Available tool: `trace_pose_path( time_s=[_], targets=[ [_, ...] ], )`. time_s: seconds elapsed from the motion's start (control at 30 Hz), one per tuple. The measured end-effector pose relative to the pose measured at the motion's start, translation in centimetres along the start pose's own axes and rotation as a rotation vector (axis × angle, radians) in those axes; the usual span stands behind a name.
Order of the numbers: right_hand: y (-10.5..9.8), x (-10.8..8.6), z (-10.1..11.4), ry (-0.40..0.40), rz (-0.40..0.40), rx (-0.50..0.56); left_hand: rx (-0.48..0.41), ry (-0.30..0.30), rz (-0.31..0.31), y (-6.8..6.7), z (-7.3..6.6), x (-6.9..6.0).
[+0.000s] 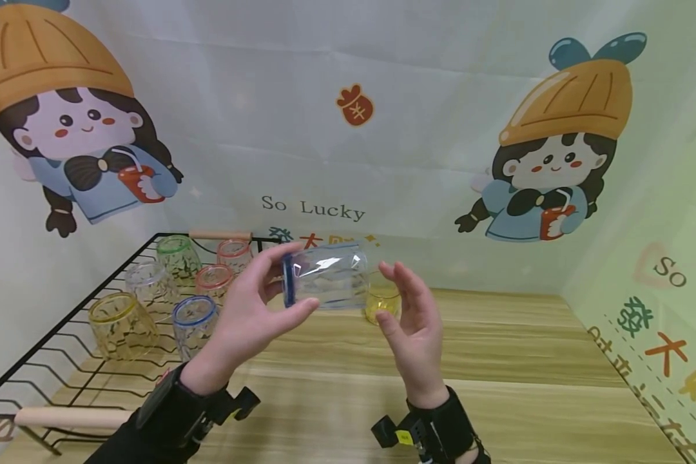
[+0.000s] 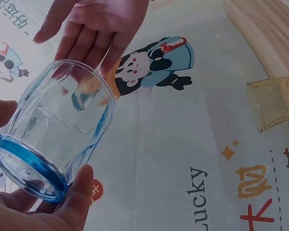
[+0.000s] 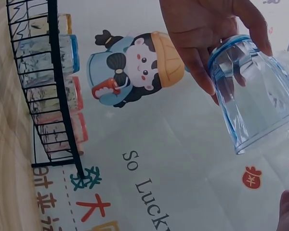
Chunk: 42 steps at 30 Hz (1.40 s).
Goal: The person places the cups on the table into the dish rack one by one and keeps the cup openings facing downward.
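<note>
My left hand (image 1: 252, 309) holds a clear drinking glass (image 1: 330, 277) by its blue-ringed base, thumb on the near side and fingers behind. The glass lies on its side in the air, its rim towards my right hand (image 1: 414, 325). That hand is raised just beyond the rim, its fingers loosely spread and holding nothing. In the left wrist view the blue base of the glass (image 2: 58, 120) sits between thumb and fingers. The right wrist view shows the same glass (image 3: 260, 96) tilted. A yellow glass (image 1: 383, 304) stands on the table behind the right hand.
A black wire rack (image 1: 64, 335) with pale wooden handles stands at the left. It bears upside-down glasses, among them a yellow one (image 1: 124, 332), a blue-ringed one (image 1: 193, 328) and a green-ringed one (image 1: 178, 258). A printed cloth (image 1: 417, 142) hangs behind the wooden table (image 1: 528, 386).
</note>
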State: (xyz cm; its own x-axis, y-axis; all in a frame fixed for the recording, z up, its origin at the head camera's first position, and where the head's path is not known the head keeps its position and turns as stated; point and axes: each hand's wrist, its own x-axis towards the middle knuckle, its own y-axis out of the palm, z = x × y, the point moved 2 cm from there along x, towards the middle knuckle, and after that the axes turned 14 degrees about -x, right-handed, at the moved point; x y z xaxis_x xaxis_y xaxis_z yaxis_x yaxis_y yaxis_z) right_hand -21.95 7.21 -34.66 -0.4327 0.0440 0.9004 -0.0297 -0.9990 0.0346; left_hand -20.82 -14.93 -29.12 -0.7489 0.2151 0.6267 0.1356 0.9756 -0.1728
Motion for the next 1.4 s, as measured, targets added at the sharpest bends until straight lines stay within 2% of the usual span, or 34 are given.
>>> trace_pose_path(
  time_s=[0.4,0.73,0.97,1.4],
  targets=[
    [-0.7,0.3,-0.3,-0.039,0.037,-0.054,0.062,0.004,-0.027,-1.4,-0.5,-0.5],
    [-1.2,0.3,-0.6,-0.039,0.049,-0.092,0.096,-0.027,-0.038,-2.4,-0.8,-0.8],
    [-1.7,0.0,-0.9,-0.028,0.067,-0.112,0.11,-0.021,-0.043,-2.9,-0.8,-0.9],
    [-2.4,-0.1,-1.6,-0.026,0.098,-0.155,0.215,-0.016,-0.056,-4.2,-1.3,-1.2]
  ],
)
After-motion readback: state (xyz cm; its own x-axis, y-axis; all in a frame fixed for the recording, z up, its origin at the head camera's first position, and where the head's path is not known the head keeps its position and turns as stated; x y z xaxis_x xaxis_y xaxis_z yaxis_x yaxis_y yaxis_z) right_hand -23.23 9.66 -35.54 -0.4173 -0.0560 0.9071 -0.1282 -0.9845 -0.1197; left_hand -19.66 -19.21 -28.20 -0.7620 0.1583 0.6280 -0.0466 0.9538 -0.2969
